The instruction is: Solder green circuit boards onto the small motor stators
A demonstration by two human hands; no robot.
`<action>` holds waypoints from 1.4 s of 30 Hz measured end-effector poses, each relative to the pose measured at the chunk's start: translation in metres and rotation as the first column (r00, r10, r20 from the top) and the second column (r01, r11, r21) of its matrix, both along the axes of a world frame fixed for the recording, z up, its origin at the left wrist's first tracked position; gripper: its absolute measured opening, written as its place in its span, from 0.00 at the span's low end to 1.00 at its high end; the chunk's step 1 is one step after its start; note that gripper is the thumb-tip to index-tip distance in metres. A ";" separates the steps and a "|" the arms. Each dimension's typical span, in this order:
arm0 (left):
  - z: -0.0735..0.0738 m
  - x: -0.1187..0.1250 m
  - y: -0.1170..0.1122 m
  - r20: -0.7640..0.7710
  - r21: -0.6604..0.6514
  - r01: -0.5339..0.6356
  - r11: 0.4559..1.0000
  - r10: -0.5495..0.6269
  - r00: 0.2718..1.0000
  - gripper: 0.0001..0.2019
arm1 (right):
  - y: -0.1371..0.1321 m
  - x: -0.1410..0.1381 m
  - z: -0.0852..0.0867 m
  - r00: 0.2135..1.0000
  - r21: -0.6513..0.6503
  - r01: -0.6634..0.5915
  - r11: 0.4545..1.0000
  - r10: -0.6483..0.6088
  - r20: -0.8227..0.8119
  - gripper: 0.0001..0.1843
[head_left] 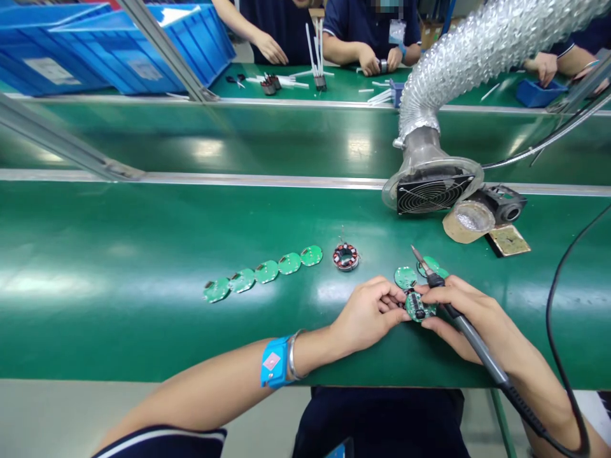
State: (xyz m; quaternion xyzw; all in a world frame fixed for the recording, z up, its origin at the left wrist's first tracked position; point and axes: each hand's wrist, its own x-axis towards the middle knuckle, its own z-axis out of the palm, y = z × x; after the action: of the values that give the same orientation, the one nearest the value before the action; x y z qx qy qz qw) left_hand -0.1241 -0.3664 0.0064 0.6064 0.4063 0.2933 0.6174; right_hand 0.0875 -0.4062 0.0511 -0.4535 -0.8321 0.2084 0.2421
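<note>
My left hand [370, 315] pinches the left edge of a round green circuit board [420, 306] with dark components facing up. Across my right hand [477, 315] lies a soldering iron [468, 327], its tip pointing up and away to the left. The thumb and fingers of that same hand also touch the board's right side. Just beyond the held board are more round green boards, one of them a plain-faced board [405, 277]. A copper-wound motor stator [345, 257] rests to the left of these. Whether a stator sits beneath the held board is hidden.
A row of several green boards [266, 271] extends to the left. Behind my hands hang a fume extractor fan [434, 194] and its foil duct [443, 70]. A soldering stand [501, 203] with a sponge tray [510, 242] is at right. Co-workers sit opposite, near blue bins [138, 57].
</note>
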 end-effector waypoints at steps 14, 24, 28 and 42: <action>-0.005 -0.007 0.006 -0.049 0.174 0.058 0.983 -0.050 0.998 0.12 | -0.001 -0.006 -0.015 0.990 -0.067 0.073 0.995 -0.080 -0.113 0.16; 0.010 -0.007 0.014 -0.194 0.793 0.232 0.563 -0.127 0.973 0.15 | -0.014 -0.007 -0.030 0.942 -0.187 0.214 0.959 -0.253 -0.220 0.26; 0.010 -0.006 0.015 -0.250 0.839 0.256 0.480 -0.077 0.965 0.15 | -0.023 -0.008 -0.034 0.925 -0.231 0.253 0.940 -0.305 -0.227 0.30; 0.027 -0.012 0.011 -0.474 0.710 0.438 0.552 -0.086 0.877 0.19 | -0.029 -0.047 -0.048 0.853 -0.048 0.423 0.905 -0.415 -0.316 0.20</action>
State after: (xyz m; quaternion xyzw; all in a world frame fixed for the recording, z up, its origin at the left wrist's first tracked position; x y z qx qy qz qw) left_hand -0.1364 -0.3549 0.0330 0.9169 0.2461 0.2209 0.2233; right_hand 0.0407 -0.4356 0.0032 -0.5809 -0.6655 0.2114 0.4183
